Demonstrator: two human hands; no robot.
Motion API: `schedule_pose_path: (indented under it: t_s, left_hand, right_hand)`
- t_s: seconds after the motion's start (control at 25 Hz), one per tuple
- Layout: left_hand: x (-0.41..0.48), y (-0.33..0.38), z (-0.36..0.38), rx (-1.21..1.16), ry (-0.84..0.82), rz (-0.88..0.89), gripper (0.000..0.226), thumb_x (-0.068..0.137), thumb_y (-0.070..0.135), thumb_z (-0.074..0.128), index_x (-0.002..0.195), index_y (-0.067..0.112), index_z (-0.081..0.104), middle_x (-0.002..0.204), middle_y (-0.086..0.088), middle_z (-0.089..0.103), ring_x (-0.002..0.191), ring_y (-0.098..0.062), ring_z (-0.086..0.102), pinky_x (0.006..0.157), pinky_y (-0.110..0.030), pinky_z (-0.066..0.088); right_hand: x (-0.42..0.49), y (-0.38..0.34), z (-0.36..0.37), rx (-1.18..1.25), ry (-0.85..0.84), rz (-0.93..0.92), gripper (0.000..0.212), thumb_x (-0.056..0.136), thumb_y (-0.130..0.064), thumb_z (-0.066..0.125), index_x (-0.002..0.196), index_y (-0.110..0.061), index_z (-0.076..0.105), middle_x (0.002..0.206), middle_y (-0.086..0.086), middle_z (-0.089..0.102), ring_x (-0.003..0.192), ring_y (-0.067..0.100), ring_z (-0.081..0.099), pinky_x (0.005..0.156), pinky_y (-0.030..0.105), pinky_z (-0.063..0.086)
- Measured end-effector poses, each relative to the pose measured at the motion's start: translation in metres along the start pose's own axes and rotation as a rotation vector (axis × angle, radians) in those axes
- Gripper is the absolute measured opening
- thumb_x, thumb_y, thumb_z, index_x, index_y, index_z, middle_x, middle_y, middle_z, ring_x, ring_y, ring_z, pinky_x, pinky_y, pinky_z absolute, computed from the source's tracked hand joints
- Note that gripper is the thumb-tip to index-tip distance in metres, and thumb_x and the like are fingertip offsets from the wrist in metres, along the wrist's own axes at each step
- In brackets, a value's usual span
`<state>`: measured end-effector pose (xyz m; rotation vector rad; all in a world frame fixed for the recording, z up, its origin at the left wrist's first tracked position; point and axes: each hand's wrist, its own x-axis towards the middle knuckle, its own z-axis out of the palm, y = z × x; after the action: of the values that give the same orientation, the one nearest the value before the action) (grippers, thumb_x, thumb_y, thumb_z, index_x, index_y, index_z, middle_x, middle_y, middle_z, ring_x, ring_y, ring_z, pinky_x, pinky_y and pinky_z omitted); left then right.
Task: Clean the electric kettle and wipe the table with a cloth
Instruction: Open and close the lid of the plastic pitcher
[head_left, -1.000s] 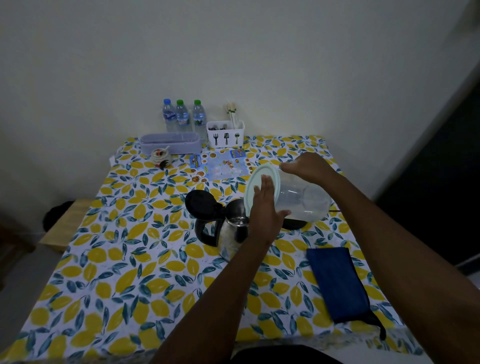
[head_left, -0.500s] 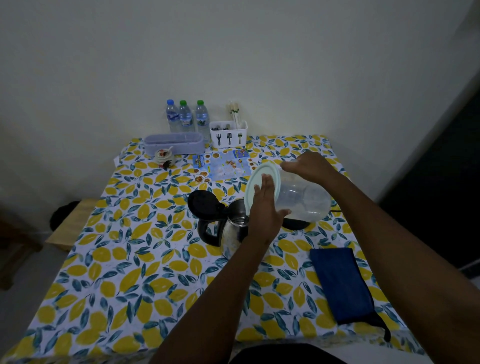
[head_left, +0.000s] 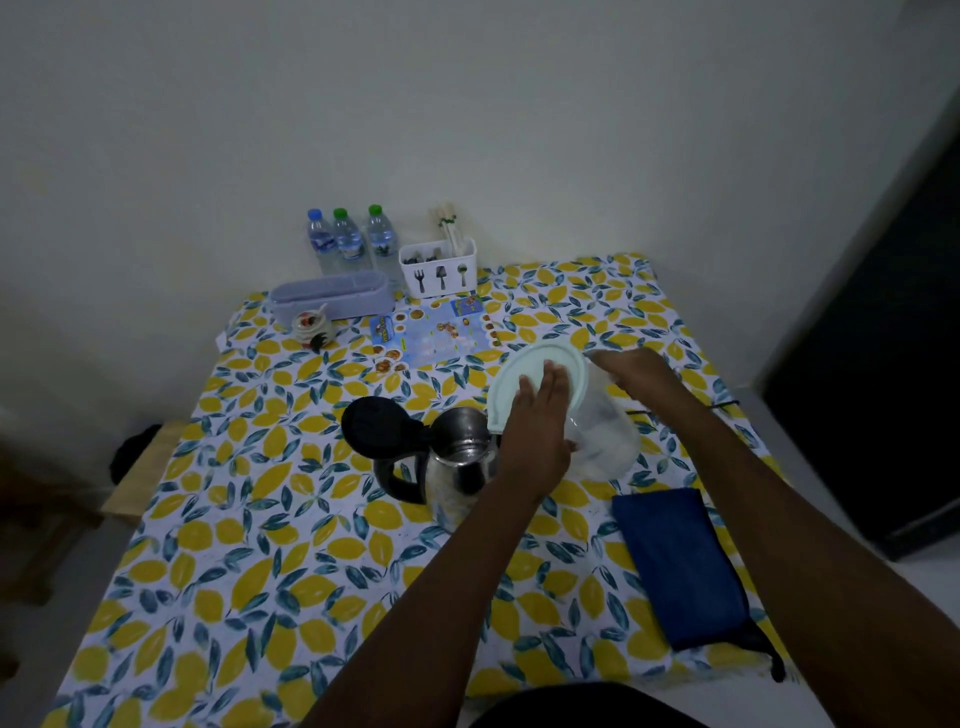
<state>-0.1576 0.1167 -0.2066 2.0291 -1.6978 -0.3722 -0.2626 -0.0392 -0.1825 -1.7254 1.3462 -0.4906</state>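
Observation:
A steel electric kettle (head_left: 457, 457) stands mid-table with its black lid (head_left: 376, 427) flipped open to the left. Just right of it I hold a clear plastic container (head_left: 605, 441) tilted on its side, mouth toward the kettle. My left hand (head_left: 540, 421) presses flat on its pale green lid (head_left: 524, 374). My right hand (head_left: 636, 371) grips the container's far end. A folded dark blue cloth (head_left: 680, 566) lies on the lemon-print tablecloth (head_left: 260, 545) at the right, untouched.
Along the wall stand three water bottles (head_left: 348, 241), a white cutlery holder (head_left: 439, 267), a lilac box (head_left: 330, 299) and a small jar (head_left: 311, 327). A printed leaflet (head_left: 436, 335) lies behind the kettle. A wooden bench (head_left: 137, 478) sits left of the table.
The container has tipped further, its lid end now lifted and facing more upward above the kettle. Both hands have kept their hold. The kettle and cloth have not moved.

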Motion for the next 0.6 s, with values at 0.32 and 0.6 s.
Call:
schedule_pose_path:
  t_s: [0.32,0.6]
  left_hand:
    - [0.057,0.056,0.049,0.262,-0.23,0.161,0.101,0.083,0.02,0.073,0.15,0.005,-0.002,0.163,-0.016,0.0,0.145,-0.048,0.003,0.119,-0.053,0.018]
    - [0.117,0.11,0.107,0.482,-0.304,0.262,0.095,0.09,0.027,0.063,0.149,0.003,-0.008,0.162,-0.019,-0.003,0.146,-0.046,0.006,0.121,-0.053,0.016]
  right_hand:
    - [0.022,0.099,-0.051,0.305,0.117,0.237,0.049,0.08,-0.047,0.067,0.053,-0.012,0.047,0.04,-0.001,0.048,0.045,0.018,0.043,0.052,0.027,0.035]
    - [0.051,0.158,-0.114,0.472,0.188,0.236,0.04,0.082,-0.038,0.068,0.062,-0.01,0.049,0.05,0.009,0.04,0.044,0.02,0.036,0.053,0.032,0.03]
